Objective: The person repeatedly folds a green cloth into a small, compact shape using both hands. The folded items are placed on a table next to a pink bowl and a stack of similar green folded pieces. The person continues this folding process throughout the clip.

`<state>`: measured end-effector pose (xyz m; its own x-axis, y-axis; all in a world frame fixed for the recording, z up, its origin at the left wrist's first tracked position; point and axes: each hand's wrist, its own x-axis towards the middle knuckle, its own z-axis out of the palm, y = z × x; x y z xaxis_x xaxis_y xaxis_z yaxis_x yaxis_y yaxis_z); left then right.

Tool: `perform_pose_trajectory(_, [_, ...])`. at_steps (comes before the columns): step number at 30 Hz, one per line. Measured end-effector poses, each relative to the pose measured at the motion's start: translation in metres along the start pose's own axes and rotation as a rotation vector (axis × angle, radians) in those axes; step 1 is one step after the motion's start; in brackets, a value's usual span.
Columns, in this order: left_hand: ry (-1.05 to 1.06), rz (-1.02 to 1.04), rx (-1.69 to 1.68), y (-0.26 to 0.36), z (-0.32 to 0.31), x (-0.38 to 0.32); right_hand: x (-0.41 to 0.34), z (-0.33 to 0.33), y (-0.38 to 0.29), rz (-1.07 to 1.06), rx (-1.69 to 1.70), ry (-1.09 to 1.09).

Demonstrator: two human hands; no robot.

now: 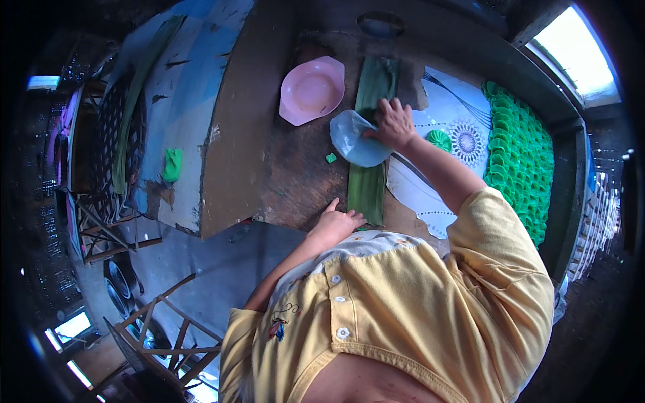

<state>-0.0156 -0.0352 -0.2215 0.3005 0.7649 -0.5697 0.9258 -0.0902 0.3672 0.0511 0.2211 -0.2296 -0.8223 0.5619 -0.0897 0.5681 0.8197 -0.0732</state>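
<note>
My right hand [395,121] reaches over a strip of green leaf [367,191], likely banana leaf, laid lengthwise on a worn wooden table [295,176]. Its thumb and curled fingers grip a thin, translucent pale blue plastic sheet [359,143], which partly covers the strip. Near the table's front edge, my left hand [336,221] rests with its fingers apart, the fingertips at the strip's near end. A small green scrap [330,157] lies left of the sheet. Beyond my right forearm sits a round, ridged green piece [439,140] on a white patterned covering [428,186].
A pink plastic bowl [312,90] stands farther back. Many overlapping green rounds [519,161] fill the right side. At left, a raised painted board [186,111] bears a green lump [173,164] and a long leaf strip [138,90]. A wooden frame [171,327] stands on the floor.
</note>
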Motion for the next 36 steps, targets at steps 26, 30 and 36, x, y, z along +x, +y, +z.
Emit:
perform_pose_trajectory(26, [0.579,-0.135,-1.874,-0.021,-0.012,0.019,-0.114,-0.055,-0.002,0.419,1.362,-0.179])
perform_pose_trajectory(30, [0.537,-0.633,-0.359,-0.017,-0.027,0.015,-0.133,-0.067,0.015,0.475,1.153,-0.155])
perform_pose_trajectory(36, [1.007,0.036,-0.346,0.018,-0.067,0.014,-0.133,-0.092,-0.034,-0.006,0.871,-0.140])
